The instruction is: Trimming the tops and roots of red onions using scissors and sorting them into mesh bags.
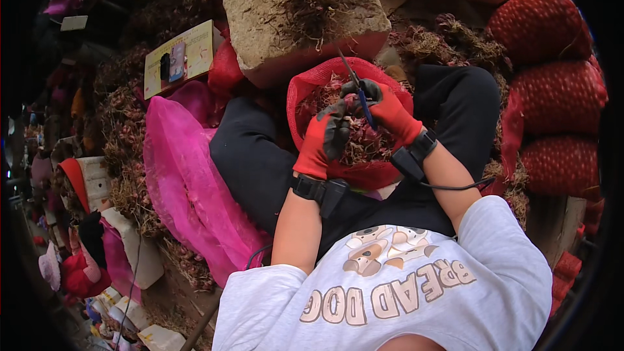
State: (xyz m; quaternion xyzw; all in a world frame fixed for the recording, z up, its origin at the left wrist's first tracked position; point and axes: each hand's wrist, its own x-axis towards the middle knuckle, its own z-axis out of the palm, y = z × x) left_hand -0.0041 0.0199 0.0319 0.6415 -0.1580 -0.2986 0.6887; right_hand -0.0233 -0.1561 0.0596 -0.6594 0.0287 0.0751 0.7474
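Both my hands wear red gloves with dark grey palms and meet above an open red mesh bag [296, 104] between my legs. In my right hand [390, 114] is a pair of scissors [368, 112] with blue handles, the blades pointing up and away to the left. My left hand [327, 133] is closed with its fingertips close to the scissors, pinching a small reddish shallot [351, 100] that is mostly hidden by the fingers. Shallots with dry stems and roots [367, 145] fill the bag below. Black straps with small boxes circle both wrists.
A pale foam block [266, 32] carrying a clump of dried shallots [312, 10] stands just beyond the bag. To the left lie a pink mesh bag [185, 175] and a yellow box [203, 52] with a phone [177, 62] on it. Full red mesh sacks [552, 97] are stacked on the right.
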